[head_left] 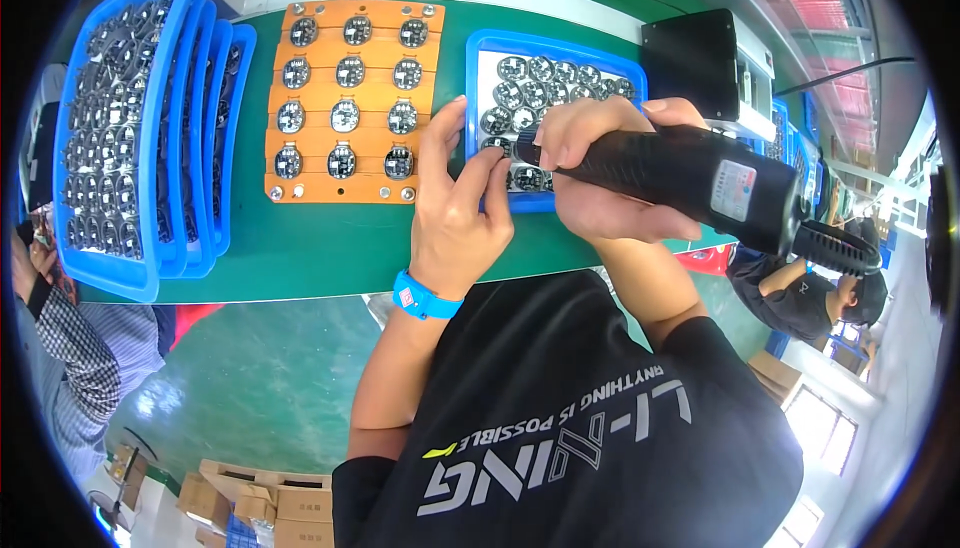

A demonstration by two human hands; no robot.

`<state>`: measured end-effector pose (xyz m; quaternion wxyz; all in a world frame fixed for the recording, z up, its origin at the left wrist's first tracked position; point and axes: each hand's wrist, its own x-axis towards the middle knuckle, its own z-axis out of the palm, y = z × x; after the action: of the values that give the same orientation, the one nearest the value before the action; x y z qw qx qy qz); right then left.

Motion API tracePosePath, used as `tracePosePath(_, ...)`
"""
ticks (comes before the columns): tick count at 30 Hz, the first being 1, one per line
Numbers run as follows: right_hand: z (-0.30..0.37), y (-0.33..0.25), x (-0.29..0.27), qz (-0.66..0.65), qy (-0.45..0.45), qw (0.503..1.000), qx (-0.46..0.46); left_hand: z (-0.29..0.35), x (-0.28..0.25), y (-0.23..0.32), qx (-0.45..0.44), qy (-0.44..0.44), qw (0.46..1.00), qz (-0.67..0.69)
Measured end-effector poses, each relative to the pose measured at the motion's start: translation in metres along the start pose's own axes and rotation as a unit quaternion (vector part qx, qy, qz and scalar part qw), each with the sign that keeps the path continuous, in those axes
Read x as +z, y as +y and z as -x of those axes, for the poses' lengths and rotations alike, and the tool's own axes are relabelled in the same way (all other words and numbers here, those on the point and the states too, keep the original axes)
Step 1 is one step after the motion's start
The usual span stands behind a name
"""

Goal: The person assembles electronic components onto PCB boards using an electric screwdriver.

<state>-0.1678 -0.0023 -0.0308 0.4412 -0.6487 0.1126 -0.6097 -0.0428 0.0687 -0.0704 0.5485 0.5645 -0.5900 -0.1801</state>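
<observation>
My right hand (pixel 625 173) is wrapped round a black electric screwdriver (pixel 675 168), which lies nearly level with its cord trailing to the right. Its tip points left, at a round circuit board (pixel 498 144) by the left side of a blue tray (pixel 473 83). My left hand (pixel 460 208), with a blue wrist strap, pinches that board at its near edge, and its other fingers stretch forward beside the tray rim. Several similar round boards (pixel 540 68) sit in rows in the tray. The exact contact between tip and board is hidden by my fingers.
An orange fixture plate (pixel 320 143) with rows of round boards lies left of my hands on the green table (pixel 380 248). Further left, blue trays (pixel 150 273) of boards stand tilted in a stack. A black box (pixel 690 63) stands behind on the right. Other people work at both sides.
</observation>
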Motion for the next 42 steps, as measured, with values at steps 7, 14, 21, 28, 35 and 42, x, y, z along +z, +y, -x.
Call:
tracePosePath(7,-0.014,-0.003,0.012,0.047,0.064,0.980,0.184,0.000,0.001,0.001,0.001,-0.007,1.000,-0.015)
tracePosePath(14,-0.024,0.003,0.010,0.034,0.082,0.976,0.197,-0.001,0.003,0.006,-0.001,-0.005,1.000,-0.022)
tracePosePath(21,-0.031,-0.049,-0.008,0.096,0.144,0.966,0.193,0.000,0.005,0.009,-0.013,-0.032,0.999,-0.014)
tracePosePath(28,-0.010,-0.135,-0.117,0.106,0.267,0.957,-0.042,-0.001,0.005,0.017,0.011,-0.055,0.995,-0.086)
tracePosePath(35,-0.003,-0.128,-0.163,0.262,0.388,0.883,0.018,0.001,0.004,0.015,-0.011,-0.073,0.995,-0.061)
tracePosePath(42,-0.003,-0.121,-0.166,0.237,0.362,0.901,0.034,0.001,0.002,0.015,-0.023,-0.080,0.996,-0.043)
